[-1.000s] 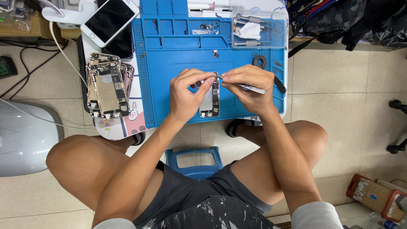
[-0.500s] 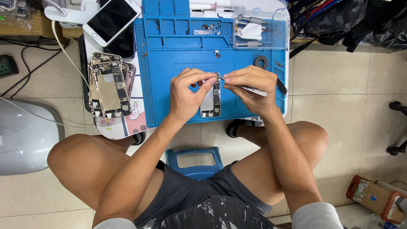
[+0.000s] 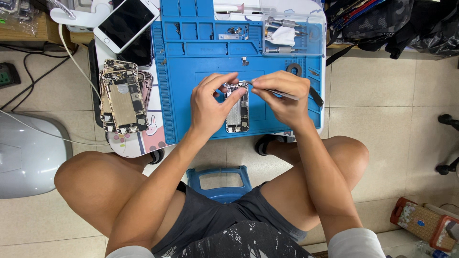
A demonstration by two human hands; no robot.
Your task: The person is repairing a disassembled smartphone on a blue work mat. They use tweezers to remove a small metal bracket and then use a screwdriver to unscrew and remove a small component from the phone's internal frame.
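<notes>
Almost nothing has moved since the earlier frames: both hands stay bent over the opened phone (image 3: pixel 237 107) on the blue mat (image 3: pixel 191 105), only the fingertips shifting a little at its top end. At the far left of the worktop lie a stack of stripped phone bodies (image 3: pixel 122 98), at least two, and one whole white phone (image 3: pixel 125 21) above them. The left hand (image 3: pixel 210 102) steadies the opened phone, its grip pinched lightly on the upper edge. The right hand (image 3: pixel 279 93) pinches one thin metal tool (image 3: pixel 282 94), its tip at the phone's top. The step looks like picking out a small part there; the next move would call for a steady lift. One clear tray (image 3: pixel 292 33) of tools sits further right.
</notes>
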